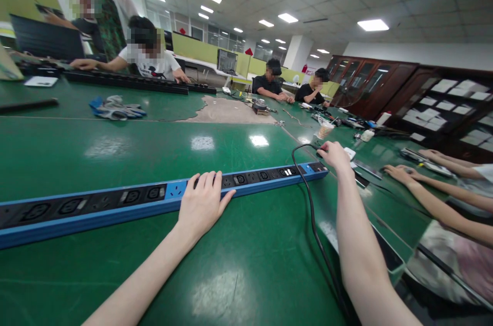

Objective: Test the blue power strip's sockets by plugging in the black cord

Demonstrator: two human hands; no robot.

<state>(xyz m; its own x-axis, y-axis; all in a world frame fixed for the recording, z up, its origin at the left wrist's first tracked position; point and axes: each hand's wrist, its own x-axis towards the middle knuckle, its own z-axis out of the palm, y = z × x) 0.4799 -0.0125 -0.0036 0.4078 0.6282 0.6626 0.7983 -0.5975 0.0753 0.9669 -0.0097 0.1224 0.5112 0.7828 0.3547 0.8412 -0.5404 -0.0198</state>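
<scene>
A long blue power strip (115,205) with black sockets lies across the green table (154,151). My left hand (202,203) rests flat on its middle, fingers stretched over the sockets, thumb on the near edge. My right hand (336,155) is at the strip's right end, fingers closed round the plug of a black cable (311,213). The cable loops up from the hand, crosses the strip and runs down toward me.
Blue-grey gloves (117,108) lie at the far left, beyond them a long black power strip (127,82). A plastic cup (324,130) and small parts sit behind my right hand. A neighbour's forearms (431,182) rest on the table at right. Other people sit at the far side.
</scene>
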